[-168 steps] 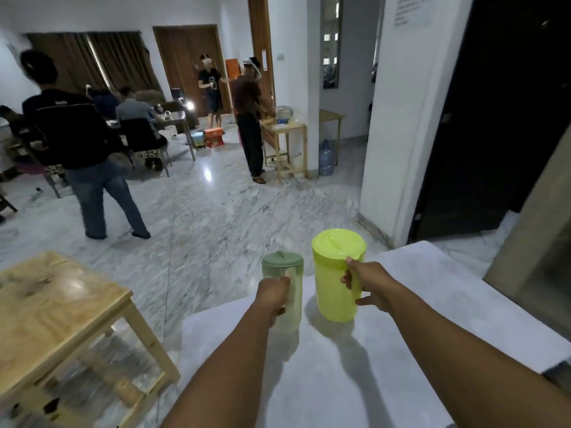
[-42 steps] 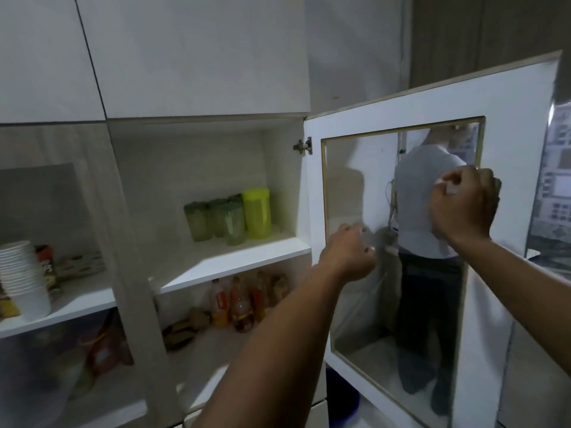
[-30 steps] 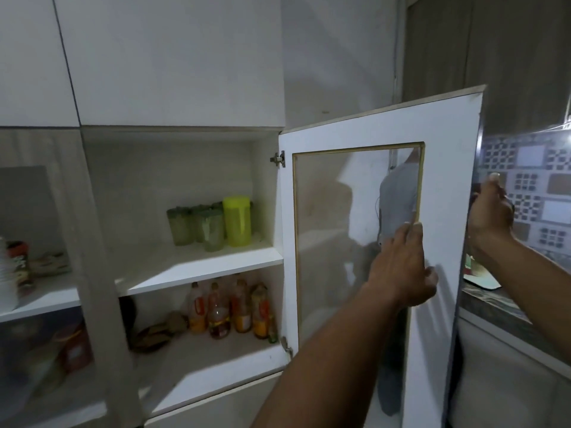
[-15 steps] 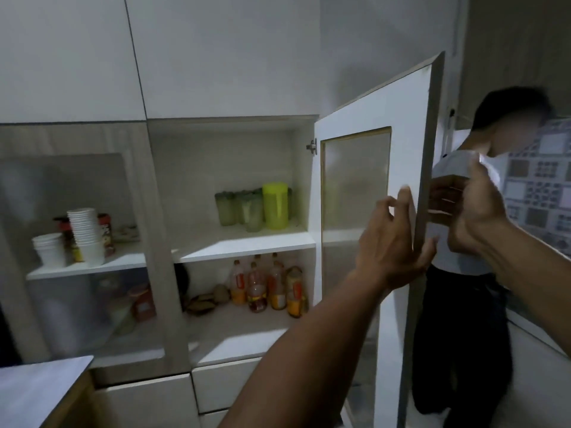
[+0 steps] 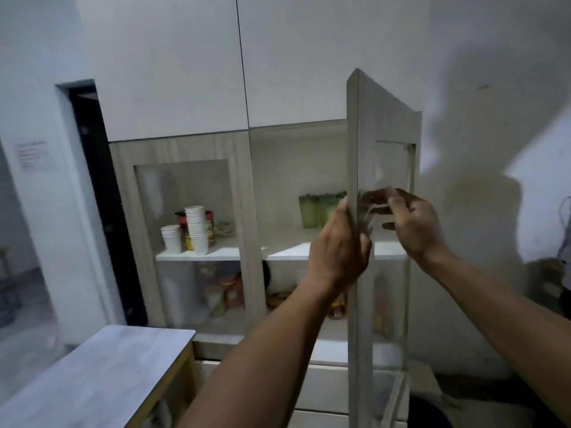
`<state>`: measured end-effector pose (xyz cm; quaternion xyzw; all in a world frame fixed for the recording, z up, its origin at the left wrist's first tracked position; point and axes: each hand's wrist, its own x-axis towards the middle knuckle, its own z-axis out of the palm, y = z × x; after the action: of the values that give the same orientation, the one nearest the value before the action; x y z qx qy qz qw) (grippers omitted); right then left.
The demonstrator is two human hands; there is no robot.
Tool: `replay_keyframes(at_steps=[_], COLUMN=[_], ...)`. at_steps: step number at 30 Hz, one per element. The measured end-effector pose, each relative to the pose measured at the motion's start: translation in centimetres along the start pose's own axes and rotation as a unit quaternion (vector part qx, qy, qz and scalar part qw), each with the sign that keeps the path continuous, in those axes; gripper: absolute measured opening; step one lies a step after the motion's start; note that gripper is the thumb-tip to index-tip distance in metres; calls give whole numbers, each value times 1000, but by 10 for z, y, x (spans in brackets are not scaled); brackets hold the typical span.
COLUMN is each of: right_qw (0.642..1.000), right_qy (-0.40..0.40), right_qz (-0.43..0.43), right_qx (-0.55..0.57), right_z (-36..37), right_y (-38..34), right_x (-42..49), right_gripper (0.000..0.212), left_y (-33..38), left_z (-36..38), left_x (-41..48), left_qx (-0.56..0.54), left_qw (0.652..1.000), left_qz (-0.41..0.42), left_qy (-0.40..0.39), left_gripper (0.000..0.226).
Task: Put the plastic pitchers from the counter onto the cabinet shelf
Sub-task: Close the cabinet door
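Note:
Green plastic pitchers (image 5: 310, 211) stand together on the white cabinet shelf (image 5: 290, 252), partly hidden by my hand and the door. The glass-paned cabinet door (image 5: 383, 134) is seen almost edge-on in front of them. My left hand (image 5: 338, 251) grips the door's free edge from the near side. My right hand (image 5: 415, 223) is on the door's other side, its fingers curled at the same edge and partly seen through the glass. Neither hand holds a pitcher.
Stacks of white paper cups (image 5: 196, 227) and jars sit behind the shut left glass door (image 5: 185, 211). Bottles and packets (image 5: 230, 291) fill the lower shelf. A white-topped counter (image 5: 92, 375) lies at lower left, with a dark doorway (image 5: 102, 196) to its left.
The pitchers went from the counter to the shelf. The door has swung toward the cabinet, from wide open to nearly edge-on, with both hands moving along on its free edge.

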<state>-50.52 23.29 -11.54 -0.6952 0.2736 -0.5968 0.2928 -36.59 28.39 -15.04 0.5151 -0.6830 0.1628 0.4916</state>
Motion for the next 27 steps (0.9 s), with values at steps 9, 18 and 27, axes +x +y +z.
replay_keyframes(at_steps=[9, 18, 27], right_qw=[959, 908, 873], right_qy=[-105, -163, -188], right_qz=[-145, -151, -117], right_qx=[-222, -355, -435], right_z=[145, 261, 307], right_y=[74, 151, 182], right_x=[52, 132, 182], right_gripper=[49, 73, 77], left_y=[-178, -351, -429], left_z=[-25, -33, 5], left_x=[15, 52, 88], left_qx=[176, 319, 338], left_qw=[984, 944, 934], left_qz=[-13, 57, 42], left_qy=[33, -59, -110], left_gripper=[90, 79, 85])
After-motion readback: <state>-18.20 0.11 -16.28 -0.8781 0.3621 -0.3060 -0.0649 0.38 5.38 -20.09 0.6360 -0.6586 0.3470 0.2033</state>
